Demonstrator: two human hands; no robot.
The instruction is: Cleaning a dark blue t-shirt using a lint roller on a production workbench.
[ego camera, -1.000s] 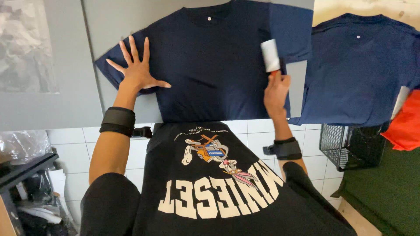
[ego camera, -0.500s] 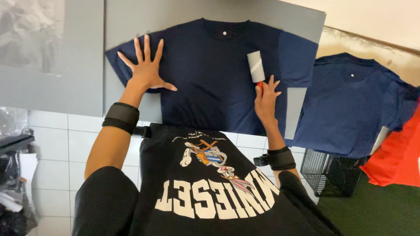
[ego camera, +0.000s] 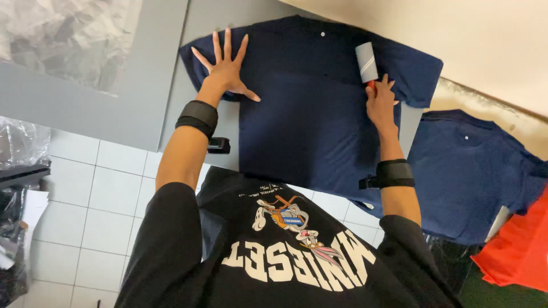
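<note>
Grey worktop (ego camera: 142, 85) above white floor tiles carries a navy t-shirt (ego camera: 308, 108), collar away from the person. Left hand (ego camera: 226, 71) lies flat, fingers spread; right hand (ego camera: 381, 102) grips a lint roller (ego camera: 366, 61), its long axis pointing away.

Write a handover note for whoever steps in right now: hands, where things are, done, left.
Left hand: open, fingers spread, pressing flat on the navy t-shirt near its sleeve.
Right hand: gripping the lint roller, roller head on the shirt's other shoulder.
Shirt lies spread on the grey table. Second navy shirt and an orange garment lie to the right.
Done: shirt laid flat, rolling under way.
Left: how much is already rolled cannot be told.
</note>
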